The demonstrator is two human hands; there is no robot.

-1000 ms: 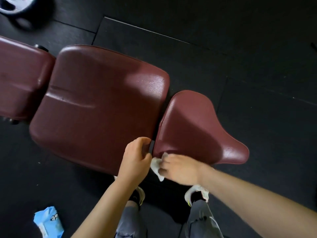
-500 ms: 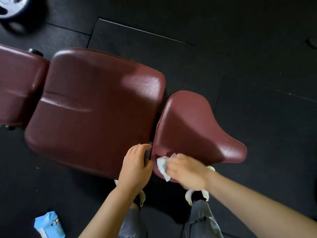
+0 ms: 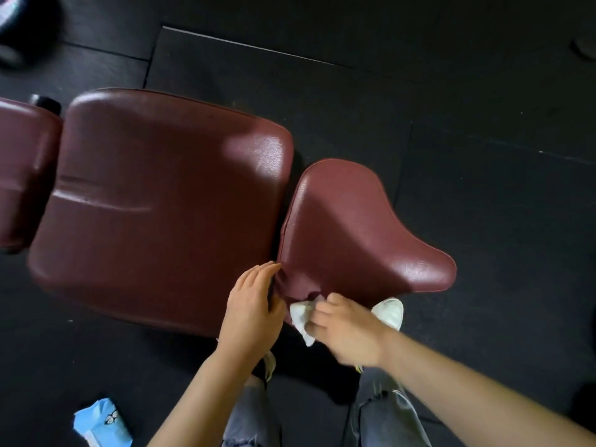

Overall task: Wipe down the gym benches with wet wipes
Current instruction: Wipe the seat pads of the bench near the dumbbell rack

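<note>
A dark red padded gym bench fills the middle: a big square pad (image 3: 161, 204), a smaller saddle-shaped seat pad (image 3: 354, 233) to its right, and another pad (image 3: 22, 175) at the far left. My right hand (image 3: 348, 330) grips a crumpled white wet wipe (image 3: 301, 314) against the near edge of the seat pad. My left hand (image 3: 251, 308) rests on the near right corner of the big pad, its fingers curled into the gap between the two pads.
A blue pack of wet wipes (image 3: 101, 424) lies on the black rubber floor at the lower left. My feet in white shoes (image 3: 390, 311) stand under the bench's near edge. A weight plate (image 3: 9, 14) shows at the top left corner.
The right hand with the wipe has slid slightly along the seat pad's near edge. The left hand stays at the gap. The view has shifted a little to the left.
</note>
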